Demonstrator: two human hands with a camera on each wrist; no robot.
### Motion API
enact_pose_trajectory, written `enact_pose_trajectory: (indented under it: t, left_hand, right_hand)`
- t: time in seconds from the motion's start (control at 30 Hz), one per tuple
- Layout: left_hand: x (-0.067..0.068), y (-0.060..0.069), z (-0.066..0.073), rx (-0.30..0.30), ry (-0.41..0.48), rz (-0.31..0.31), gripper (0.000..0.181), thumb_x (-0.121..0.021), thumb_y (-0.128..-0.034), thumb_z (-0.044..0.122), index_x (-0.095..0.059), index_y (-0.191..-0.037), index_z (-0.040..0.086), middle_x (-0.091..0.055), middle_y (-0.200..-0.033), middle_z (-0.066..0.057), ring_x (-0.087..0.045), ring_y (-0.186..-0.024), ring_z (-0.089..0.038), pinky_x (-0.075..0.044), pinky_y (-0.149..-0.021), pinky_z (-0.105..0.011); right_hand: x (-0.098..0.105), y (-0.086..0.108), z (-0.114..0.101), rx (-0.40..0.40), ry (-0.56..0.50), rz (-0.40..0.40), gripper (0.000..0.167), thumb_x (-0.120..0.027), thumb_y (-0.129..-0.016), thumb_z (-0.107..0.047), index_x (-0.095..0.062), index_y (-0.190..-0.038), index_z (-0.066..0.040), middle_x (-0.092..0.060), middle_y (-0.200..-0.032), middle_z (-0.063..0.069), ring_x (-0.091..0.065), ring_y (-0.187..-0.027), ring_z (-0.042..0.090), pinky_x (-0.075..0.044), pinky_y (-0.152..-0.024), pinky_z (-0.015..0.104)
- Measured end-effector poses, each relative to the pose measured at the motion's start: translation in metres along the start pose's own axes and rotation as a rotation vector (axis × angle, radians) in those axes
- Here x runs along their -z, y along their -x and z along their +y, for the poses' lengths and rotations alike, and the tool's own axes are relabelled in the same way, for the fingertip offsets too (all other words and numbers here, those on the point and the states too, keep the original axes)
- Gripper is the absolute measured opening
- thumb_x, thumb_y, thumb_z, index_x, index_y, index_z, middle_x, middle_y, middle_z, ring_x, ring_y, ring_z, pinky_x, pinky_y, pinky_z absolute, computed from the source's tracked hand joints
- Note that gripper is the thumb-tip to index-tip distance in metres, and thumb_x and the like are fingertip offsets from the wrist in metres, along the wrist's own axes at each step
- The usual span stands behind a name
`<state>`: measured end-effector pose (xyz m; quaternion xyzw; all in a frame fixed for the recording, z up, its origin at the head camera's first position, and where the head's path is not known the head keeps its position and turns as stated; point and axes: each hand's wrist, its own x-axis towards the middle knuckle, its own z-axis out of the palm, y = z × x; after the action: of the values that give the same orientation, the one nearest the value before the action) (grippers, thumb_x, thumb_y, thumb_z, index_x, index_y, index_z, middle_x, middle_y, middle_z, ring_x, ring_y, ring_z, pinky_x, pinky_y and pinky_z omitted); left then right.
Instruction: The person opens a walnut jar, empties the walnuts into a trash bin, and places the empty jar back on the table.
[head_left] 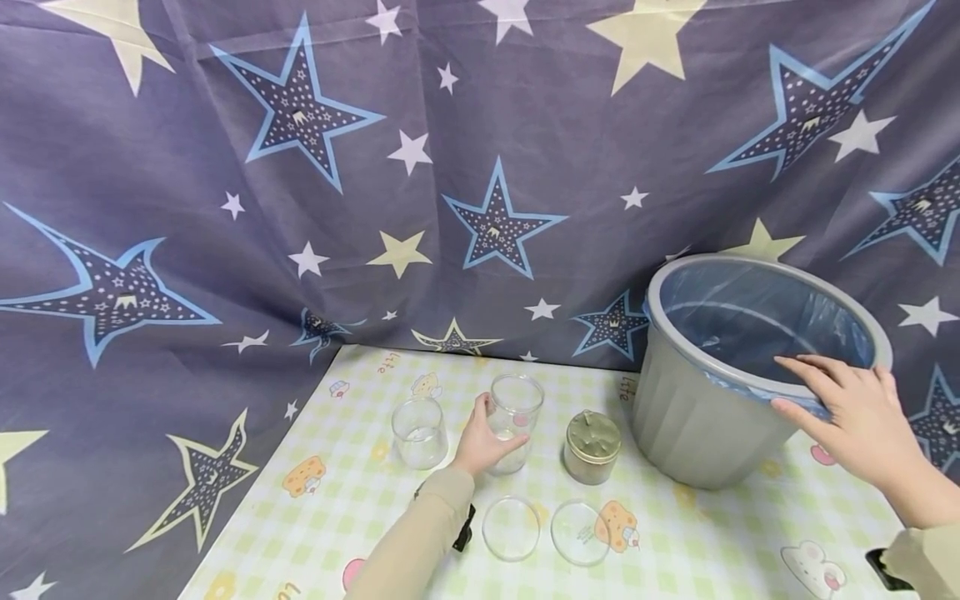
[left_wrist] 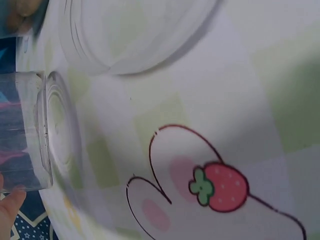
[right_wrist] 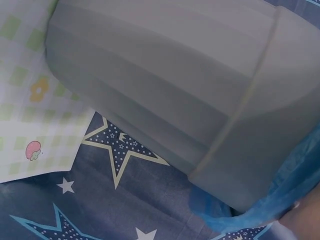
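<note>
My left hand [head_left: 480, 442] grips a tall clear glass jar [head_left: 517, 400] at the table's middle, thumb on its near side. In the left wrist view, the lower part of the jar [left_wrist: 22, 135] and a fingertip show at the left edge. My right hand [head_left: 855, 417] is at the near rim of a grey trash bin [head_left: 705, 433], fingers spread and mostly straight over the opening. A blue bag [head_left: 750, 300] lines the bin; in the right wrist view its folded edge [right_wrist: 255, 215] lies beside the hand, whose fingers are mostly out of that view.
A shorter clear glass jar [head_left: 420, 433] stands left of the held one. A small round container [head_left: 592, 450] with a crumpled dull-green top sits between jar and bin. Two clear round discs [head_left: 512, 529] lie in front on the checked tablecloth [head_left: 420, 542]. A star-patterned curtain [head_left: 337, 233] hangs behind.
</note>
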<state>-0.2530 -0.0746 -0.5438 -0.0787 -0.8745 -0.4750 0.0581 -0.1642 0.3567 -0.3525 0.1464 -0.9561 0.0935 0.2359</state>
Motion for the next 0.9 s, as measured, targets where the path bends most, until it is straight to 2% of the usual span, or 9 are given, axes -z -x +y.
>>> enact_pose_trajectory:
  t: [0.23,0.67,0.9]
  left_hand:
    - [0.001,-0.002,-0.001,-0.001,-0.006,0.003,0.098,-0.082,-0.0685,0.039,-0.026,-0.141,0.003,-0.046,-0.134,-0.026,-0.048,-0.123,-0.041,-0.040,-0.104,-0.052]
    - [0.004,0.000,-0.011,-0.014,0.073,0.009,0.097,-0.084,-0.0669,0.037,-0.028,-0.139,0.004,-0.050,-0.133,-0.022,-0.048,-0.125,-0.038,-0.037,-0.107,-0.050]
    - [0.008,0.004,-0.015,0.039,0.088,-0.015,0.098,-0.084,-0.0673,0.036,-0.027,-0.141,0.006,-0.047,-0.138,-0.020,-0.044,-0.129,-0.038,-0.033,-0.110,-0.051]
  right_hand:
    - [-0.002,0.000,-0.002,0.012,-0.011,0.004,0.056,-0.060,-0.090,-0.039,-0.048,-0.135,-0.009,-0.048,-0.124,0.025,-0.042,-0.104,0.047,-0.020,-0.088,0.068]
    - [0.000,0.000,-0.001,0.000,0.002,-0.003,0.057,-0.059,-0.091,-0.041,-0.047,-0.136,-0.010,-0.047,-0.125,0.026,-0.041,-0.104,0.048,-0.019,-0.088,0.068]
    - [0.000,0.001,0.000,-0.009,-0.003,-0.010,0.057,-0.059,-0.091,-0.041,-0.046,-0.137,-0.010,-0.046,-0.125,0.026,-0.040,-0.104,0.049,-0.018,-0.090,0.069]
